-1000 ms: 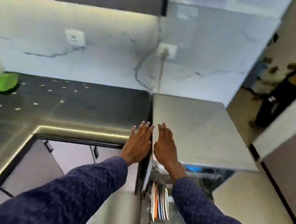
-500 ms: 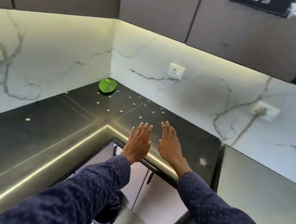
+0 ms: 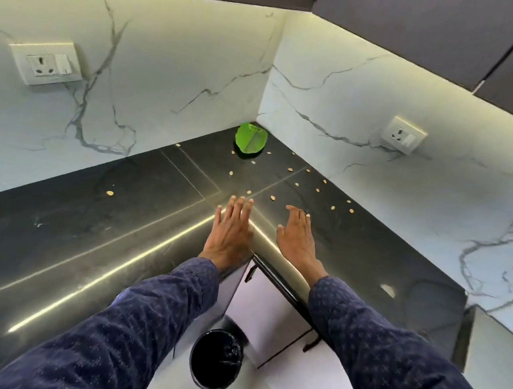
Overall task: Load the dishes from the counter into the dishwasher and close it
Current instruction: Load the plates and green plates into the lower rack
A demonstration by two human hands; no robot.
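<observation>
The green dish (image 3: pixel 250 139) lay in the far corner of the table (image 3: pixel 82 235), tucked where the two marble walls met, with pale crumbs (image 3: pixel 296 184) scattered over the dark surface around and in front of it. It looked like a leaf-shaped plate, its long axis running roughly away from us toward the corner, though we could not tell whether it lay flat or leaned on the wall.

Our left hand (image 3: pixel 231 230) and right hand (image 3: pixel 298 236) hovered side by side over the inner corner of the table, palms down, fingers straight and lightly apart, holding nothing. The dish lay straight ahead and well beyond both sets of fingertips, slightly nearer the line of the left hand, so we judged the left the likelier one to reach it, with a long stretch forward.

Below us a black bin (image 3: pixel 216 360) stood on the floor beside the white cabinet doors (image 3: pixel 267 316). Two sockets sat on the walls, one on the left (image 3: pixel 46 62) and one on the right (image 3: pixel 404 134). The dishwasher was out of view.
</observation>
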